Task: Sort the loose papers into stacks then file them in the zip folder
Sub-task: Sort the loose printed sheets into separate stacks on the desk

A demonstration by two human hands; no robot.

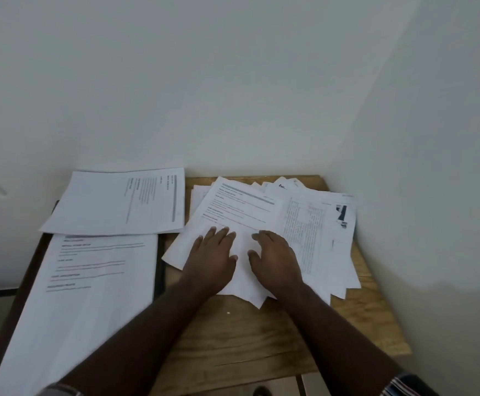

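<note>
Two hands lie flat on the loose pile of papers (pixel 304 224) in the head view. Pile is the landmark: white printed sheets fanned unevenly on a wooden table (pixel 250 332), corners sticking out toward the far and right edges; top sheet has a grey header bar w/ text lines, and the sheet to its right shows dense small print plus a dark picture. Left hand (pixel 213 255) and right hand (pixel 275 258) rest side by side on the pile's near part, fingers straight and a bit spread, pressing the top sheet, gripping nothing. Left of the pile, 2 separate sheets: a far sheet (pixel 113 204) turned sideways, and a near sheet (pixel 90 281) lying lengthwise. Both are white w/ similar headings.
</note>
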